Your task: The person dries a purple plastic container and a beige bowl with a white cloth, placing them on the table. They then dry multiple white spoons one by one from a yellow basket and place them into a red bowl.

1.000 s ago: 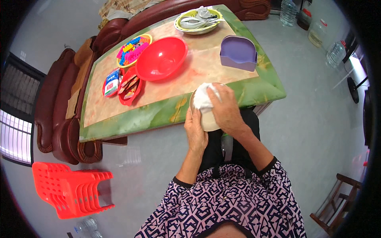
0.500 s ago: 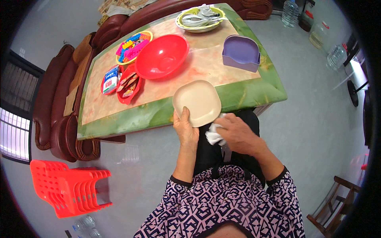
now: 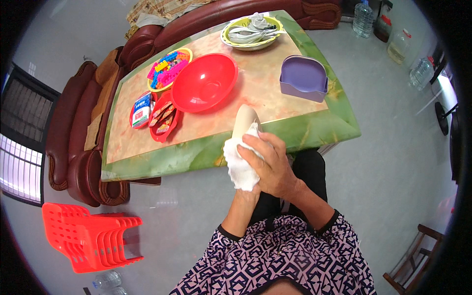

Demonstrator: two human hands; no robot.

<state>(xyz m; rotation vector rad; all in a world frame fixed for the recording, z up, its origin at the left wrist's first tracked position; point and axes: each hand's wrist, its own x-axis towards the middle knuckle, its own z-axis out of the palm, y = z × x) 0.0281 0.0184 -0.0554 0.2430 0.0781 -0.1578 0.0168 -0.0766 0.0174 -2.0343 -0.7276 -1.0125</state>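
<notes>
A beige plate point(image 3: 243, 119), rounded square in shape, is tilted steeply at the near edge of the table, so that I see it almost edge-on. My left hand point(image 3: 249, 194) grips it from below, its fingers mostly hidden behind a white cloth point(image 3: 240, 166). My right hand point(image 3: 276, 169) is closed over that cloth and presses it against the plate, with part of the cloth hanging down over my left hand. Just beyond the plate, a large red bowl point(image 3: 204, 83) rests on the table.
On the green-bordered table point(image 3: 196, 162) stand a purple holder point(image 3: 304, 77), a yellow-rimmed bowl point(image 3: 250, 45) of spoons, a basket of toy bricks point(image 3: 169, 70) and red dishes with packets point(image 3: 162, 120). Red plastic chairs point(image 3: 93, 236) are stacked at left, beside a sofa point(image 3: 78, 132).
The plate has turned from nearly face-up to edge-on. My right hand has brought the cloth up and left, from beside the plate onto it. The view has shifted slightly.
</notes>
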